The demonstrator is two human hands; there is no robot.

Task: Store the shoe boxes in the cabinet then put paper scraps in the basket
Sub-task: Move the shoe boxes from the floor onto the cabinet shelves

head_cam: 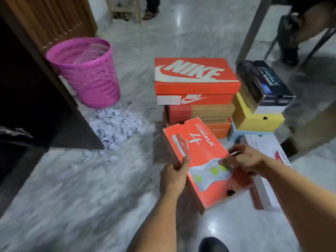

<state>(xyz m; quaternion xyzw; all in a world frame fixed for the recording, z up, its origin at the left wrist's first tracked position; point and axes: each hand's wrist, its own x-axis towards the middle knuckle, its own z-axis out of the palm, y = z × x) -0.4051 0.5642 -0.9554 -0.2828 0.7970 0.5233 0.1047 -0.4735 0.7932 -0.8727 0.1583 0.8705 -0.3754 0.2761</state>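
I hold an orange GOwalk shoe box (pixel 203 157) tilted above the floor. My left hand (pixel 174 177) grips its left edge with the thumb on the lid. My right hand (pixel 243 159) grips its right edge, thumb on top. Behind it stands a stack of shoe boxes with an orange Nike box (pixel 196 77) on top. To the right, a black box (pixel 263 82) sits on a yellow box (pixel 254 117). A white box (pixel 267 179) lies under my right arm. White paper scraps (pixel 114 126) lie heaped on the floor before a pink basket (pixel 87 70). The dark open cabinet (pixel 27 88) is at left.
The floor is grey marble. A wooden cabinet door (pixel 54 19) stands open behind the basket. A table leg (pixel 252 30) rises at the right, with a seated person's legs (pixel 298 42) beyond it. Another person's feet (pixel 151 13) show at the far end. My shoe (pixel 212 244) is below.
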